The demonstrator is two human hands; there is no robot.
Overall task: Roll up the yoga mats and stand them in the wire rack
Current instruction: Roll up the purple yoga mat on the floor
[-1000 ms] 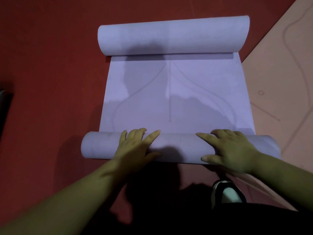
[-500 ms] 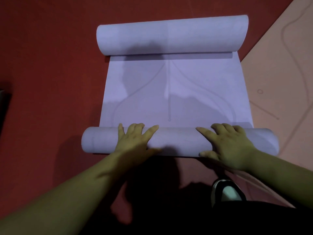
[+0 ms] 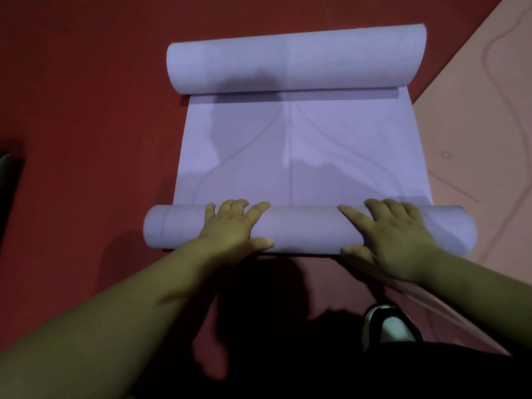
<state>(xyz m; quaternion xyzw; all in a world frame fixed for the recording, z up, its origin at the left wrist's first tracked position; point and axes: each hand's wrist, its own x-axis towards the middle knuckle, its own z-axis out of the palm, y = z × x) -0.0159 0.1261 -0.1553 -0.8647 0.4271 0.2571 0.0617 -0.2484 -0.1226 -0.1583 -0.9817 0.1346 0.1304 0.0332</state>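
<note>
Mats: two; purple mat [image 3: 302, 151], both ends rolled; peach mat [image 3: 475, 110] flat, right.
Hands: two; left hand [image 3: 233, 228], right hand [image 3: 394, 234] spread, pressing near roll [image 3: 305, 230].

Clear run ahead, stopped by the far roll [image 3: 293, 59]
Between it and the near roll [image 3: 305, 230] that I pressed with left hand [image 3: 230, 226] and right hand [image 3: 394, 231], the flat purple mat [image 3: 302, 151] lay open. To the left the red floor [image 3: 86, 110] gave room up to a dark object [image 3: 8, 182] at its left edge; a peach mat [image 3: 475, 139] hemmed the right.
</note>
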